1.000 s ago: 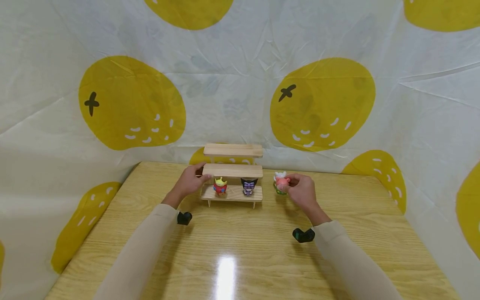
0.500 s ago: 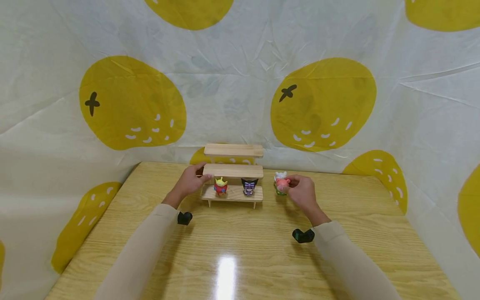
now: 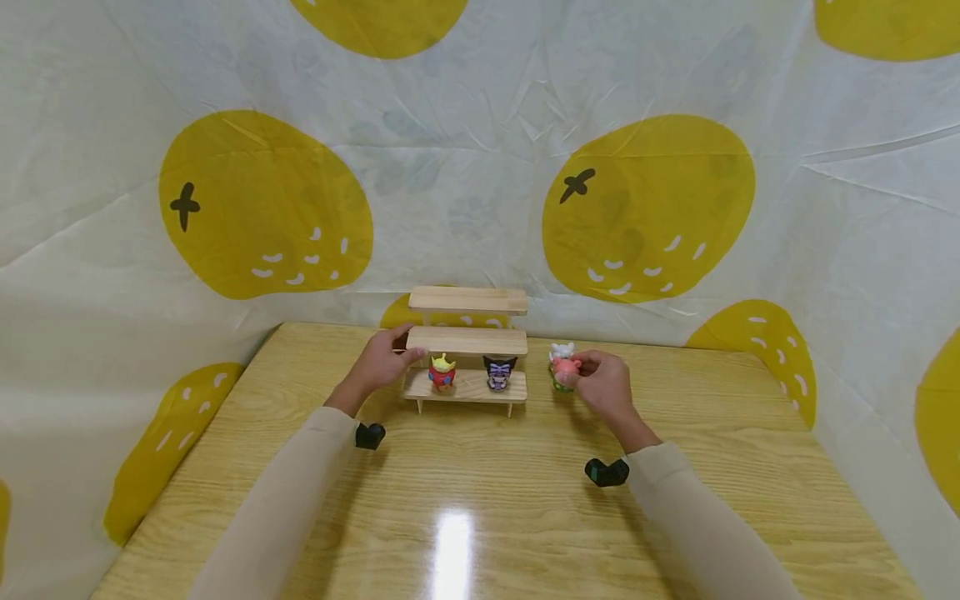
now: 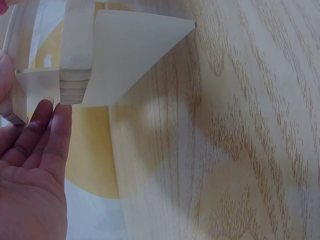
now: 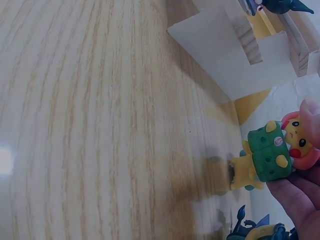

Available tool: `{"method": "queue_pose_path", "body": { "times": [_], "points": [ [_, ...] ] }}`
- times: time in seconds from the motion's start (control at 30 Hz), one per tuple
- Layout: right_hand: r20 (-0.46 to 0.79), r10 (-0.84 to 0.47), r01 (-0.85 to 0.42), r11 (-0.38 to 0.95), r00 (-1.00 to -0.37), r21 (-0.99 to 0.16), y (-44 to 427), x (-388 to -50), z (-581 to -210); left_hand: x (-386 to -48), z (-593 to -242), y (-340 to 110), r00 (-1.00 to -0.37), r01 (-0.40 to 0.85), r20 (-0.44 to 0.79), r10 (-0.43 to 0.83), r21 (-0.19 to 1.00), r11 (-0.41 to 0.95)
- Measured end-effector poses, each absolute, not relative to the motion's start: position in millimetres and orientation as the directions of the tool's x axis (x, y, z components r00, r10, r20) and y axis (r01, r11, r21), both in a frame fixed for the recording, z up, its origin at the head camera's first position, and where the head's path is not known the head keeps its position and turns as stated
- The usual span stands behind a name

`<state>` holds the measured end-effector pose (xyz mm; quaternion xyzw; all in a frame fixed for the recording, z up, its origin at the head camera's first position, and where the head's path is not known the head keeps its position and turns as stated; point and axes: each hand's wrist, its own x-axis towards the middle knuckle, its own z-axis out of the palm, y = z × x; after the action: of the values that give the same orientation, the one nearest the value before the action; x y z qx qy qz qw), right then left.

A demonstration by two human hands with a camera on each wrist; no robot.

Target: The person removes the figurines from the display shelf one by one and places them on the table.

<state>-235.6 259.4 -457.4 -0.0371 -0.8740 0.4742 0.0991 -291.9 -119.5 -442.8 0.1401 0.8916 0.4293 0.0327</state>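
Note:
A three-tier wooden display shelf (image 3: 467,340) stands near the back of the table. My left hand (image 3: 378,364) holds the left end of its middle board, with the thumb in front and fingers behind. My right hand (image 3: 603,385) pinches a small figurine (image 5: 272,152) with a pink hood, yellow face and green body, to the right of the shelf. Whether its feet touch the table I cannot tell. On the lowest board sit a red figurine (image 3: 442,374) with a yellow top, at left, and a black-and-purple figurine (image 3: 498,374), at right.
Behind the held figurine a white figurine (image 3: 561,351) shows in part. A dark blue and yellow figurine (image 5: 260,231) is cut off at the right wrist view's lower edge. A white cloth (image 3: 457,183) with yellow fruit print hangs behind the wooden table (image 3: 510,483).

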Motion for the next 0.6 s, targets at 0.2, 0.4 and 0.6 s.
{"method": "queue_pose_path", "body": {
  "times": [0.2,0.4,0.6],
  "points": [
    [0.134,0.165,-0.02,0.554,-0.977,-0.832,259.8,-236.1,-459.7,-291.7,-443.4,-119.4,-0.961,0.209,0.054,0.272,0.784,0.584],
    [0.118,0.171,-0.002,0.56,-0.978,-0.828,259.7,-236.7,-461.2,-292.5,-445.3,-119.7,-0.959,0.221,0.062,0.276,0.775,0.593],
    [0.119,0.176,0.001,0.566,-0.977,-0.825,258.5,-237.4,-462.9,-293.9,-446.8,-120.2,-0.958,0.227,0.067,0.28,0.774,0.592]
  ]
}}
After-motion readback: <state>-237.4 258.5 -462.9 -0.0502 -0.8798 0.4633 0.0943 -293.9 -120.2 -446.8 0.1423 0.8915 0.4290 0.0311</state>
